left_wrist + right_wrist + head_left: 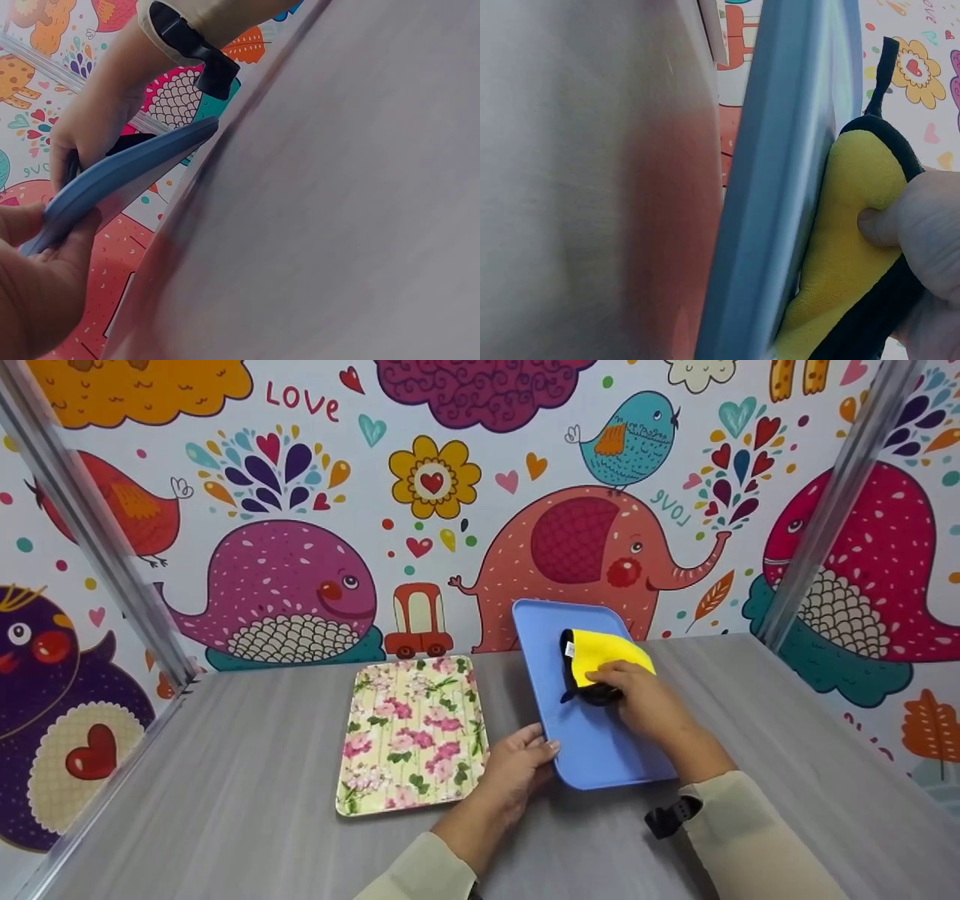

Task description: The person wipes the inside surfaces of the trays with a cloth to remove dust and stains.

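A blue tray (544, 660) is held tilted up off the table, its inner face toward the head camera. My left hand (517, 765) grips its lower left edge; in the left wrist view the thumb and fingers (75, 236) pinch the rim from both sides. With my right hand (649, 701) I hold a folded yellow cloth (600, 649) with black edging against the inside of the tray. The right wrist view shows the thumb pressing into the yellow cloth (855, 202) beside the blue tray wall (769, 195). A small black loop sticks out from the cloth.
To the left, a floral tray (412, 735) with pink flowers lies flat on the grey table (247, 765). Behind the table stands a wall with cartoon animals (300, 577), framed by metal posts (840, 502). A black strap (675, 816) circles the right wrist.
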A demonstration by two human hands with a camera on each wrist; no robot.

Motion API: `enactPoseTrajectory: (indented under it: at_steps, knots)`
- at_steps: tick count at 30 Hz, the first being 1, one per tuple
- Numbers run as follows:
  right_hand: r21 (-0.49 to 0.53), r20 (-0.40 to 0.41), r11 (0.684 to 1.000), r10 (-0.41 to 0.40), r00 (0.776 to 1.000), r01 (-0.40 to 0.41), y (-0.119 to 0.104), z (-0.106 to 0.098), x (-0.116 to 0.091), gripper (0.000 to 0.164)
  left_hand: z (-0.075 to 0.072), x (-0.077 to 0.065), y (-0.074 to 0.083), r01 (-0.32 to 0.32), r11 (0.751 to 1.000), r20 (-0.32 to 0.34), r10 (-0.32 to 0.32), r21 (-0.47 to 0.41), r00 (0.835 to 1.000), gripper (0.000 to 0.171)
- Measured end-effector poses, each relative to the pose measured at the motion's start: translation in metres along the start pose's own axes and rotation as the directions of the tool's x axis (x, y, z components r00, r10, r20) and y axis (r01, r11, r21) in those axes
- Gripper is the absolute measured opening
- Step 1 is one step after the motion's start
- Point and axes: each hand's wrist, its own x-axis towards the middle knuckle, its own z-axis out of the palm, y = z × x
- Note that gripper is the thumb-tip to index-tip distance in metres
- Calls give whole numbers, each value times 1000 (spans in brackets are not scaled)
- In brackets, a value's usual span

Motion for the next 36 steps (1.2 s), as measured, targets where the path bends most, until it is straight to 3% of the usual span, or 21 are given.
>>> enactPoseTrajectory:
  at_steps: [8,18,36]
  knots:
    - [19,29,997,73,997,-74,2,-5,1,54,1,1,-2,-4,1000,-16,4,0,1000,51]
    - [-6,47,997,81,996,-81,-9,-8,-2,54,1,2,0,-14,1000,7,14,-13,1000,48]
    - [-35,36,999,-23,999,24,-38,4,-3,54,-3,1,0,-16,1000,-13,16,-3,1000,49]
